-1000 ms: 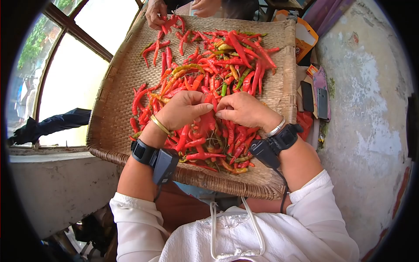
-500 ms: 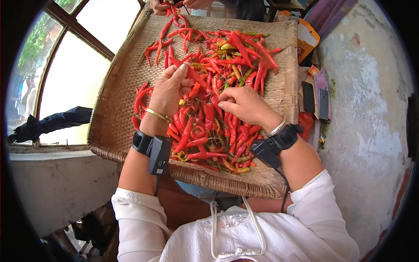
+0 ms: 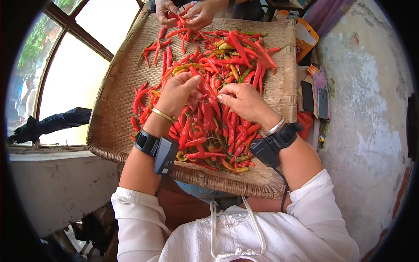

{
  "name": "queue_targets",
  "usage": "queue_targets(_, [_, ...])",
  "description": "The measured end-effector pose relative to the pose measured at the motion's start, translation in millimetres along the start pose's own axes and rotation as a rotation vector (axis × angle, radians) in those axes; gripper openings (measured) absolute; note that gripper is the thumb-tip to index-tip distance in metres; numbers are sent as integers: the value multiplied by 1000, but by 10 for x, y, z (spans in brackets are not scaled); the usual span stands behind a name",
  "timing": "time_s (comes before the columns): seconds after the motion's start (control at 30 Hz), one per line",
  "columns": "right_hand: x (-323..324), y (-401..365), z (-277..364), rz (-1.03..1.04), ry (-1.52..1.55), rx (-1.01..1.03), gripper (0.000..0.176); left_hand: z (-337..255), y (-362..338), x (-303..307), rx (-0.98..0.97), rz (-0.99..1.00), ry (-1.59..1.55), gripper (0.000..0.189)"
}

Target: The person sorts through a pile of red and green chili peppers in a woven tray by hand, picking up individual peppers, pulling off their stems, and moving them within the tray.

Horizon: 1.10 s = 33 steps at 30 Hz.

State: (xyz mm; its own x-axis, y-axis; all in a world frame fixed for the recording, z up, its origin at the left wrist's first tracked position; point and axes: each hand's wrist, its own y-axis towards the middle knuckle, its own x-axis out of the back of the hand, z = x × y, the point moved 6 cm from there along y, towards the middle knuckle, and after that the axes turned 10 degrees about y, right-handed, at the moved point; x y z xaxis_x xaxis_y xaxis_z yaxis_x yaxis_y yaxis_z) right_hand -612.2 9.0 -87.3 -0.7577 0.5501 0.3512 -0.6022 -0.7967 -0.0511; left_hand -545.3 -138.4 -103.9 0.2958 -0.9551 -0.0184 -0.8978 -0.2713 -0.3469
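Red peppers, with some green and yellow ones among them, lie heaped in a woven basket tray on my lap. My left hand is closed on a red pepper above the middle of the heap. Just right of that pepper, my right hand has its thumb and fingertips pinched together near the pepper's lower end. Whatever sits between those fingertips is too small to make out.
Another person's hands hold red peppers over the tray's far edge. Two phones lie right of the tray, by an orange packet. A window is at the left, with a dark cloth on its sill.
My left hand has moved slightly right with the pepper, closer to my right hand, which has barely moved. The other person's hands have come further over the tray's far edge.
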Motion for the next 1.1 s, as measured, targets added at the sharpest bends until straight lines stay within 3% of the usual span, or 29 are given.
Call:
queue_targets(0.03, [1, -2, 20, 0, -44, 27, 23, -52, 18, 14, 1, 1, 1, 20])
queue_targets(0.1, [3, 4, -18, 1, -105, 17, 22, -217, 1, 257, -165, -319, -218, 29])
queue_targets(0.17, [7, 4, -31, 2, -168, 8, 22, -134, 19, 308, -191, -306, -48, 31])
queue_targets(0.27, [-45, -13, -68, 65, -286, -48, 21, -56, -49, 5, -259, -48, 802, 24])
queue_targets(0.37, [-151, -18, -89, 118, -305, -34, 20, -49, -141, -238, -461, 36, 1211, 22])
queue_targets(0.47, [-237, -32, -147, 182, -320, -15, 20, 50, -126, -298, -444, 156, 1143, 22])
queue_targets(0.67, [-215, -30, -147, 167, -201, -33, 17, 134, -99, -352, -424, 158, 1086, 22])
queue_targets(0.8, [-165, -23, -104, 164, -327, -12, 15, 103, -118, -330, -336, 166, 992, 21])
queue_targets(0.87, [-129, -30, -89, 153, -370, 1, 15, 148, -57, -207, -199, 162, 700, 18])
queue_targets(0.9, [-152, -47, -110, 236, -477, -18, 14, 107, -51, -165, -198, 162, 700, 18])
queue_targets(0.97, [-182, -71, -168, 318, -583, -37, 13, -20, -60, 3, -62, 40, 627, 13])
queue_targets(1.1, [-223, -99, -186, 332, -723, 22, 11, -221, -69, 233, -88, -71, 347, 12])
